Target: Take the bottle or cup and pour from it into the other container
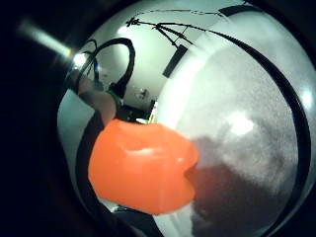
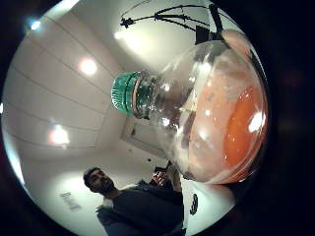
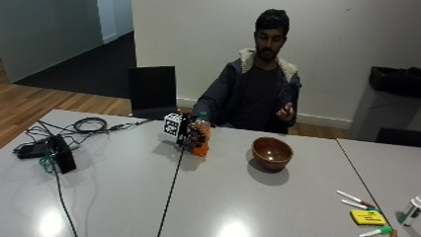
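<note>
Table (image 3: 217,197) bears brown bowl (image 3: 272,152), open side up, set apart from the bottle, likely as pour target. Bottle (image 3: 200,139) of orange drink stands upright near the table's far edge, green cap (image 2: 124,92) on. Gloved right hand (image 3: 189,135) wraps its side, fingers curled round it, probably ready to lift.
</note>
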